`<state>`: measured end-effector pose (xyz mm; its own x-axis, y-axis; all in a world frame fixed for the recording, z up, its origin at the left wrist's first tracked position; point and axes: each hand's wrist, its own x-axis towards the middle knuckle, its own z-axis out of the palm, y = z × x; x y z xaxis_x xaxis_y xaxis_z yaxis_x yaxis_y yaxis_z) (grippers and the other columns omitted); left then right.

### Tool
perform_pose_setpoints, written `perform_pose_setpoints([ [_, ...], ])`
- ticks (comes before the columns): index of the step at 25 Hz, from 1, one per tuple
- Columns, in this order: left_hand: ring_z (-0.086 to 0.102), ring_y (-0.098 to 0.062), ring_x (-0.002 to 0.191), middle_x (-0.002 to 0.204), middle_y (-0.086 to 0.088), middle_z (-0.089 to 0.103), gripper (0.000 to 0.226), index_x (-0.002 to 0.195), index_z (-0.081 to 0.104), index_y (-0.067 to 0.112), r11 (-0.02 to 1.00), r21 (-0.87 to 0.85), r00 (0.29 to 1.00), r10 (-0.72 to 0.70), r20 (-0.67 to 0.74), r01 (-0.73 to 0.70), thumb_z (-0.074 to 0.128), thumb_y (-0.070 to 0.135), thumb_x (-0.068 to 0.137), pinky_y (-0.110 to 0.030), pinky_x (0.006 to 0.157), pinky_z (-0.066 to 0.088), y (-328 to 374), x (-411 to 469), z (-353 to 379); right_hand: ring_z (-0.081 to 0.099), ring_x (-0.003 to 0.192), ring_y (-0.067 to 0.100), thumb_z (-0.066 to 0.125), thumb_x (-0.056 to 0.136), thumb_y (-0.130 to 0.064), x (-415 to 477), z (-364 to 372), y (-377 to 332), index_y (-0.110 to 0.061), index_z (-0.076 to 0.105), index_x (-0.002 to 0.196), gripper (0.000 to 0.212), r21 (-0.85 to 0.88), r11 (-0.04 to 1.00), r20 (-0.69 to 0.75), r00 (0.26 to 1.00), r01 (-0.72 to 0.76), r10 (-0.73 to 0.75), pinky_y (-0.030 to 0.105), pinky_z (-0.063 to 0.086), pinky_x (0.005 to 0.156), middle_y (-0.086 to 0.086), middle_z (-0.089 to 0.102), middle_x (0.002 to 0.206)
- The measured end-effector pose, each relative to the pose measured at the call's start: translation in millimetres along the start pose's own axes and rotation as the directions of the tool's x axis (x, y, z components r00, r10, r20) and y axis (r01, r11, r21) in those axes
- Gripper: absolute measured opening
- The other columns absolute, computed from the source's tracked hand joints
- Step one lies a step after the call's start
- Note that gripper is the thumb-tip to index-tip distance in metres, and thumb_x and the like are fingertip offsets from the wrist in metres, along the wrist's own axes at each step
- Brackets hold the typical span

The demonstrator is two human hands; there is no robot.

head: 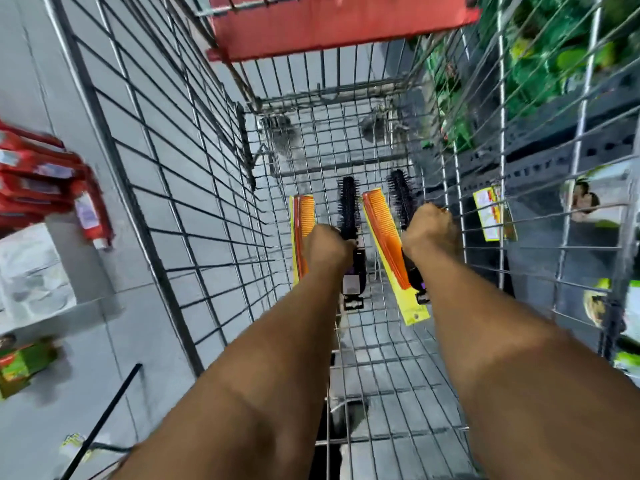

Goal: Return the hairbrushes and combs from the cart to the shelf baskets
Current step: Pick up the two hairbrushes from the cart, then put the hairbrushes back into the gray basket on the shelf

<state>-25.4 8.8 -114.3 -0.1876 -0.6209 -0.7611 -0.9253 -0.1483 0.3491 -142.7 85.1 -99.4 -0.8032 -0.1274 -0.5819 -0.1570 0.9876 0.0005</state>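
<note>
Both my arms reach down into a wire shopping cart. My left hand is closed around a black round hairbrush and an orange comb on a yellow card. My right hand grips a second black round hairbrush together with another orange comb on a yellow card. The brush heads and comb tips stick out past my fists; the handles hang below my wrists. All four items are just above the cart's wire floor.
A red child-seat flap spans the cart's far end. Red packaged goods lie on shelving at the left. Green packages and boxed products fill shelves to the right beyond the cart wall. Grey tiled floor surrounds the cart.
</note>
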Motion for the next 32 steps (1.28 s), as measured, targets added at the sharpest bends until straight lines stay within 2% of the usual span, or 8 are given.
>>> perform_pose_setpoints([
  [5, 0.053, -0.025, 0.067, 0.059, -0.003, 0.052, 0.029, 0.061, 0.052, 0.013, 0.999, -0.038, 1.0, -0.011, 0.019, 0.012, 0.072, 0.021, 0.081, -0.026, 0.059, 0.039, 3, -16, -1, 0.067, 0.087, 0.037, 0.053, 0.086, 0.002, -18, -15, 1, 0.002, 0.061, 0.088, 0.008, 0.064, 0.998, 0.015, 1.0, -0.007, 0.006, 0.041, 0.058, 0.073, 0.024, 0.067, 0.1],
  [10, 0.052, -0.021, 0.072, 0.076, -0.005, 0.057, 0.016, 0.08, 0.056, 0.013, 0.977, -0.211, 0.999, -0.026, 0.034, 0.032, 0.069, 0.021, 0.085, -0.017, 0.059, 0.036, 3, -36, -10, 0.056, 0.077, 0.031, 0.053, 0.086, 0.001, -37, -45, 12, -0.004, 0.058, 0.081, 0.008, 0.147, 0.989, 0.021, 1.0, -0.023, 0.02, 0.033, 0.046, 0.063, 0.02, 0.064, 0.097],
  [14, 0.053, -0.023, 0.068, 0.063, -0.003, 0.055, 0.022, 0.066, 0.054, 0.015, 0.952, -0.298, 0.998, 0.062, -0.018, -0.065, 0.07, 0.02, 0.081, -0.022, 0.062, 0.035, 12, -65, -20, 0.061, 0.104, 0.04, 0.059, 0.081, -0.005, -59, -76, 25, 0.0, 0.063, 0.101, 0.021, 0.188, 0.982, -0.066, 0.998, 0.024, -0.012, 0.04, 0.051, 0.079, 0.025, 0.065, 0.114],
  [22, 0.037, -0.021, 0.06, 0.053, -0.004, 0.036, 0.047, 0.048, 0.038, 0.019, 0.752, -0.619, 0.954, 0.299, 0.011, -0.228, 0.07, 0.005, 0.079, -0.033, 0.059, 0.035, 37, -156, -72, 0.065, 0.094, 0.035, 0.069, 0.078, -0.027, -137, -167, 65, 0.004, 0.071, 0.09, 0.033, 0.513, 0.843, -0.12, 0.986, 0.16, -0.114, 0.031, 0.046, 0.072, 0.023, 0.071, 0.1],
  [25, 0.044, -0.022, 0.065, 0.063, -0.01, 0.043, 0.04, 0.057, 0.041, 0.016, 0.711, -0.619, 0.894, 0.447, 0.03, -0.335, 0.067, 0.002, 0.084, -0.029, 0.054, 0.037, 48, -210, -99, 0.065, 0.101, 0.033, 0.07, 0.079, -0.025, -178, -200, 97, 0.006, 0.069, 0.098, 0.036, 0.678, 0.703, -0.164, 0.977, 0.214, -0.14, 0.04, 0.051, 0.091, 0.022, 0.07, 0.109],
  [26, 0.046, -0.022, 0.065, 0.065, -0.012, 0.044, 0.037, 0.06, 0.043, 0.015, 0.695, -0.611, 0.864, 0.503, 0.037, -0.379, 0.067, 0.002, 0.085, -0.026, 0.053, 0.038, 54, -227, -109, 0.066, 0.095, 0.032, 0.071, 0.078, -0.025, -190, -210, 109, 0.005, 0.069, 0.094, 0.034, 0.748, 0.629, -0.165, 0.977, 0.212, -0.133, 0.041, 0.052, 0.089, 0.022, 0.071, 0.104],
  [29, 0.052, -0.018, 0.054, 0.057, -0.006, 0.048, 0.032, 0.062, 0.048, 0.012, 0.649, -0.593, 0.775, 0.629, 0.064, -0.477, 0.067, -0.001, 0.084, -0.025, 0.056, 0.045, 74, -281, -138, 0.058, 0.057, 0.021, 0.068, 0.082, -0.011, -231, -241, 148, 0.006, 0.062, 0.07, 0.022, 0.92, 0.325, -0.189, 0.975, 0.218, -0.119, 0.021, 0.047, 0.054, 0.012, 0.061, 0.061],
  [32, 0.053, -0.018, 0.052, 0.06, -0.007, 0.053, 0.022, 0.068, 0.053, 0.008, 0.607, -0.541, 0.646, 0.749, 0.146, -0.582, 0.068, 0.001, 0.083, -0.03, 0.064, 0.045, 94, -339, -153, 0.056, 0.063, 0.025, 0.068, 0.08, -0.006, -275, -264, 194, 0.001, 0.065, 0.076, 0.009, 0.973, 0.084, -0.201, 0.97, 0.213, -0.137, 0.036, 0.046, 0.065, 0.014, 0.06, 0.068],
])
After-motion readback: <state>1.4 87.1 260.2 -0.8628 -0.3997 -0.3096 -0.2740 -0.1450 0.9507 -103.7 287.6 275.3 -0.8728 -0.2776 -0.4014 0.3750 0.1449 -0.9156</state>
